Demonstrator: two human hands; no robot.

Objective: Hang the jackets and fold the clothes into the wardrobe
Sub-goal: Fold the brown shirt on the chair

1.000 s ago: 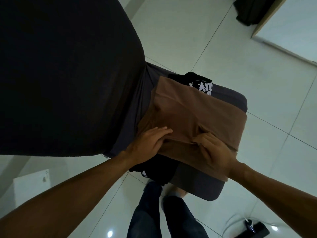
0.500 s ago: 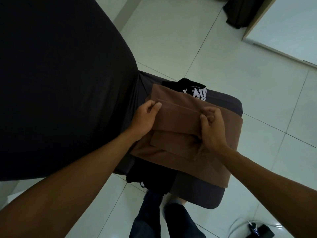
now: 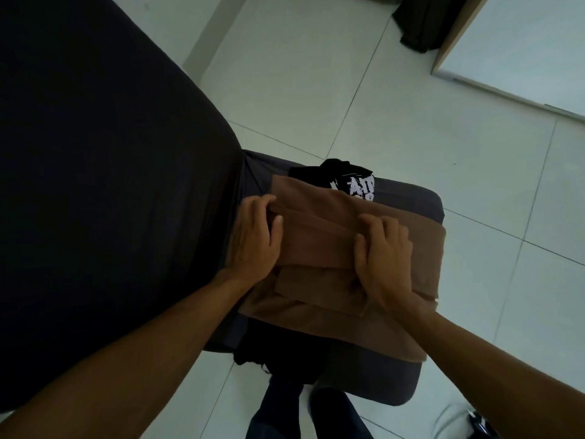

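A brown garment (image 3: pixel 319 245), folded in layers, lies on a dark grey seat (image 3: pixel 411 198). My left hand (image 3: pixel 254 237) grips the folded flap at its left edge, thumb on top. At the flap's right end my right hand (image 3: pixel 384 258) holds the fabric with fingers curled over it. A black garment with white print (image 3: pixel 351 180) sticks out from under the brown one at the far side. More black cloth (image 3: pixel 285 353) hangs over the seat's near edge.
A large black backrest or cushion (image 3: pixel 104 172) fills the left. White tiled floor (image 3: pixel 443 128) surrounds the seat. A light wardrobe panel (image 3: pixel 522 45) and dark hanging cloth (image 3: pixel 421 20) are at the top right. My legs (image 3: pixel 285 410) stand below the seat.
Both hands carried the near flap of the brown garment away from me and laid it over the middle. The garment now lies in a narrower fold.
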